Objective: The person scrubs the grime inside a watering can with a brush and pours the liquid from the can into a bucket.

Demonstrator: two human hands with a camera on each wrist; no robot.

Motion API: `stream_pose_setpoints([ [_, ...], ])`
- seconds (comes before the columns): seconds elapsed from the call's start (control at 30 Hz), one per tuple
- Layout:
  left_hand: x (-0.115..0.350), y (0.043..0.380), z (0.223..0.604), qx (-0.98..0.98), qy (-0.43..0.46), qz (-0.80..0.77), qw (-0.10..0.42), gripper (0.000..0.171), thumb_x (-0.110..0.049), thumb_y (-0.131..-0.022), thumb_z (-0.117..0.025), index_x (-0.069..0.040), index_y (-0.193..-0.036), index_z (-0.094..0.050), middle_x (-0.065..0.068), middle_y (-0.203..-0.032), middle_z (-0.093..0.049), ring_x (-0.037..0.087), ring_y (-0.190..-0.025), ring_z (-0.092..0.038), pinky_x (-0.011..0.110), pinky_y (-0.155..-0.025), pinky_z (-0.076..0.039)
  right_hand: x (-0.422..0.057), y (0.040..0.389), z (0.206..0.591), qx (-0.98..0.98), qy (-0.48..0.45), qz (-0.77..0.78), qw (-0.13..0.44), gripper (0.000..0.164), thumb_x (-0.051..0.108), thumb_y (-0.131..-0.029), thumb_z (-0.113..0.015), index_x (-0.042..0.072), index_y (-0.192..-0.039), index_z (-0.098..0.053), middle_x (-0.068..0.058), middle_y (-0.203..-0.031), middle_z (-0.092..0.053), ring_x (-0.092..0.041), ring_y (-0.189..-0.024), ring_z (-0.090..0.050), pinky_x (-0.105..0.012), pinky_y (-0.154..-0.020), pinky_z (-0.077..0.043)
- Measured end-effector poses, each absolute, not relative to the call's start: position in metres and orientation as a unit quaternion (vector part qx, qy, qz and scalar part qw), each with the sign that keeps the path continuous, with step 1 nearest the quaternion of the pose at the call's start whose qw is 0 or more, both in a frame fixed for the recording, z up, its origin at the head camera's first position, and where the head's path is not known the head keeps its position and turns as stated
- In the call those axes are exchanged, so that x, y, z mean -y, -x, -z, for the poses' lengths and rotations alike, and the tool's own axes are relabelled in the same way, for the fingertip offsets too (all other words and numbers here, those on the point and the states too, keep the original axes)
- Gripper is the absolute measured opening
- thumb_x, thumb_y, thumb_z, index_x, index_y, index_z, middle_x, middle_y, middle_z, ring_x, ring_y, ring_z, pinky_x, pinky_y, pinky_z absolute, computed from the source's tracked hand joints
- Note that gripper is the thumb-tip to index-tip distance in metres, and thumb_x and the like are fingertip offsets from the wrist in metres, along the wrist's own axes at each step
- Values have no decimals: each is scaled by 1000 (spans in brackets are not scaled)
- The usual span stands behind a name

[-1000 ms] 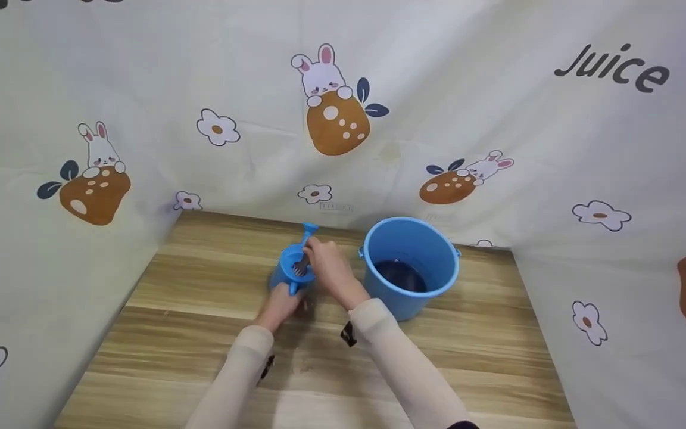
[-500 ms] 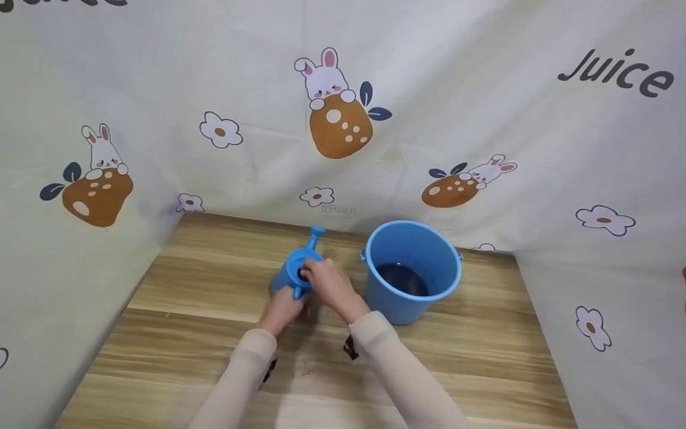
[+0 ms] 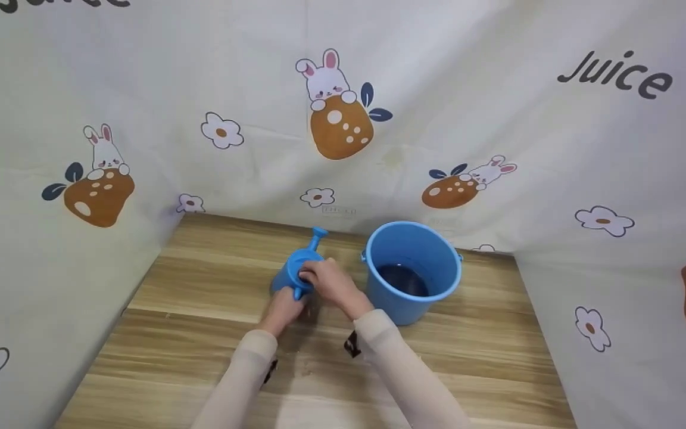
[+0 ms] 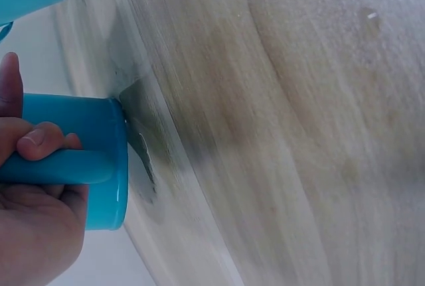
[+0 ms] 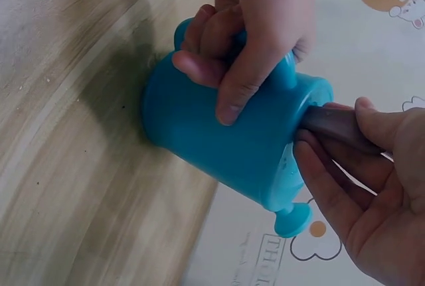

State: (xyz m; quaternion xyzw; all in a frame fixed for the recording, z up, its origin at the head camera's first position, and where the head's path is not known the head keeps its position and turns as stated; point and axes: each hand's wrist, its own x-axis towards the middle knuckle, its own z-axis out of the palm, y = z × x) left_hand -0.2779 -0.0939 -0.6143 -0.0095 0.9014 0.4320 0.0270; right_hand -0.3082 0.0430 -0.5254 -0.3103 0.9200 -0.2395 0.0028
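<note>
Between the thumb and fingers of the right hand (image 5: 378,216), a dark handle (image 5: 335,125) is pinched, its far end passing into the top of the blue watering can (image 5: 212,146) just ahead of the fingertips; whatever head it bears is hidden. Beside those fingers, the can's loop handle (image 4: 63,168) is gripped by the curled fingers of the left hand (image 5: 246,40). The spout (image 3: 315,239) is seen beyond the right fingertips; whether the can's base is resting on the wooden surface (image 3: 200,322) cannot be told. To the right of the right fingers, near but apart, a blue bucket (image 3: 405,308) is stood. The step in hand is judged to be work inside the can; for the next move, a firm pinch on the dark handle seems called for, with the can held steady.
</note>
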Motion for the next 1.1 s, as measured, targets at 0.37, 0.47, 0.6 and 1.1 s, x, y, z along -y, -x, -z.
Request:
stream_pose_setpoints([
  [0.37,93,279,616,-896,23,-442,42,33,-15,-94,-57,-14,-63,-46,-5,-56,-46,11,-53,-45,25,-54,-36,-46,310,520,-916,304,260,29,24,25,-102,-55,8,-105,-71,-4,-91,-72,-8,-75,-58,-23,-72,-51],
  [0.47,93,279,616,-896,22,-442,39,33,-15,-92,-57,-15,-61,-46,-5,-55,-46,10,-51,-45,24,-53,-36,-47,311,519,-914,308,261,27,24,25,-101,-55,7,-104,-71,-5,-91,-72,-9,-76,-58,-24,-73,-51],
  [0.6,93,279,616,-893,26,-447,43,32,-14,-92,-57,-14,-61,-49,-4,-54,-49,10,-51,-46,24,-53,-37,-48,312,516,-915,304,262,29,24,26,-101,-55,8,-104,-72,-4,-93,-73,-10,-80,-62,-25,-75,-52],
  [1.1,96,278,614,-883,27,-463,71,33,-21,-94,-56,-8,-64,-65,-1,-55,-57,11,-48,-48,25,-52,-39,-55,310,505,-917,280,281,28,23,26,-102,-54,11,-100,-72,-3,-89,-72,-11,-78,-62,-26,-73,-51],
])
